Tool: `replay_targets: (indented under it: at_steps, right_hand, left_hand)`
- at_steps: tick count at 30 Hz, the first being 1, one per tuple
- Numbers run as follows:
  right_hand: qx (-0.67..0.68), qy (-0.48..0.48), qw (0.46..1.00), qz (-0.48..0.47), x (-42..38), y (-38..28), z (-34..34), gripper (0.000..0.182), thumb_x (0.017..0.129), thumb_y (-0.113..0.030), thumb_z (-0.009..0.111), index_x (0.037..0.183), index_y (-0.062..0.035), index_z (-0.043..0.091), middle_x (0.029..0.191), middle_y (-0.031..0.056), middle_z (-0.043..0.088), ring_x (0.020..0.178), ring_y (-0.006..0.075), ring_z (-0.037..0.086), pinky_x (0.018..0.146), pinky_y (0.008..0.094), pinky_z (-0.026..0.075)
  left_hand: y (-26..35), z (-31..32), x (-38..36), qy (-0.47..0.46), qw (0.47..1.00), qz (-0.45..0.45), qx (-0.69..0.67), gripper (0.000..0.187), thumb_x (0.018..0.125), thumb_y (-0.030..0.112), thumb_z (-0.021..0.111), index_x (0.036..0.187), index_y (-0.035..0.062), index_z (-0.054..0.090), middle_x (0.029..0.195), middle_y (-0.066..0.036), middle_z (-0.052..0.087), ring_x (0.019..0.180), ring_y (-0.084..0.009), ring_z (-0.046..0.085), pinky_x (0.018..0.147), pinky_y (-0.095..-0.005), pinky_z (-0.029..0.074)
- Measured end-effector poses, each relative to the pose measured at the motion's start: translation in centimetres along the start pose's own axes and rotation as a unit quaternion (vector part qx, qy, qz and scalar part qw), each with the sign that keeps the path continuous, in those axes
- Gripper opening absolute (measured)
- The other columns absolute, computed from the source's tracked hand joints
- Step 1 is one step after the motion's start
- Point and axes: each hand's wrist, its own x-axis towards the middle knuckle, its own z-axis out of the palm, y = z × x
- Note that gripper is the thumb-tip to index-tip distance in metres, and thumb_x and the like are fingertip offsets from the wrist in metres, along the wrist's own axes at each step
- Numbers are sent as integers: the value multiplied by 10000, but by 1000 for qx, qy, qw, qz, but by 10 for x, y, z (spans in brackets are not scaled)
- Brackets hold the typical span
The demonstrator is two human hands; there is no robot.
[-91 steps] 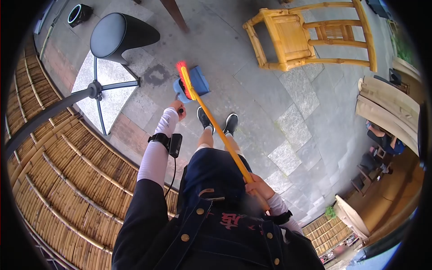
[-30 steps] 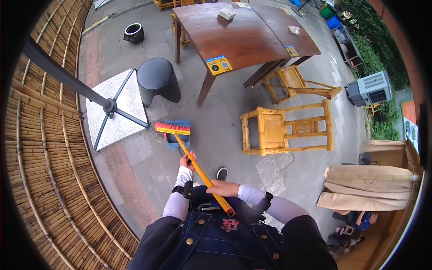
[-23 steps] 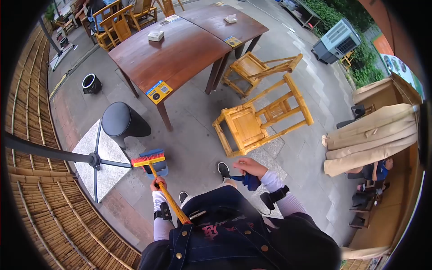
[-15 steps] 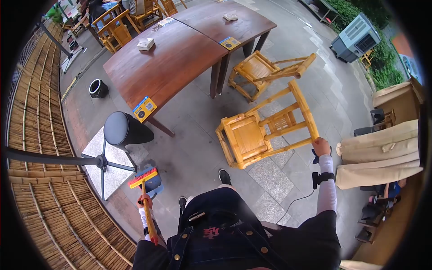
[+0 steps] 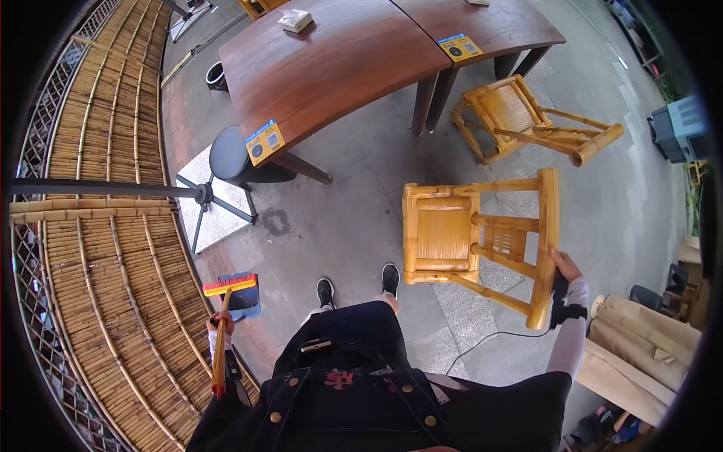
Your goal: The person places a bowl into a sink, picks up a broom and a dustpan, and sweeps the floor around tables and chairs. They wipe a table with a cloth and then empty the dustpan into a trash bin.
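My left hand [image 5: 221,324] is wrapped round the handle of a broom [image 5: 230,285] with a yellow head and red bristles. Behind the broom head is a blue dustpan [image 5: 248,303], partly covered by it. On the other side, my right hand [image 5: 567,267] is at the top rail of a bamboo chair [image 5: 443,232], its thumb side against the rail and part of the fingers hidden. The chair's seat faces up, with its backrest towards my right hand. A second bamboo chair [image 5: 517,105] stands beyond it, near the table.
A long brown table [image 5: 331,71] curves across the far side, bearing a tissue box [image 5: 295,20] and a yellow code card [image 5: 265,143]. At left are a black stool [image 5: 230,153], an umbrella base [image 5: 203,193] and a bamboo fence [image 5: 113,248]. A cable [image 5: 489,336] trails on the floor.
The chair has turned, its backrest now more upright in view, with my right hand still at its rail. My view has shifted. The broom and dustpan sit closer to the fence.
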Motion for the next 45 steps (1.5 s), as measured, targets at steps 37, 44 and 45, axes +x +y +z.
replay_targets:
  at_steps: [37,44,45]
  right_hand:
    - [542,9,827,-148,6,-505,286,516,761,-480,519,1085,-83,469,1020,81,534,916,229,525,795,358,442]
    - [544,19,830,-118,62,-445,354,569,743,-508,516,1121,-86,464,1090,78,517,994,240,491,870,359,398]
    - [557,-5,823,-110,79,-426,364,577,738,-514,526,1129,-94,463,1101,70,513,1003,236,486,873,355,395]
  left_hand:
    - [144,6,83,30,980,-26,-193,163,800,95,392,866,-53,371,588,-47,386,412,-95,400,366,-185,386]
    - [147,-1,77,3,985,-5,-172,158,825,114,378,850,-42,368,585,-44,391,415,-93,402,377,-183,384]
    - [147,-7,78,-10,984,-16,-178,147,824,112,376,827,-34,366,583,-43,392,415,-92,402,378,-183,382]
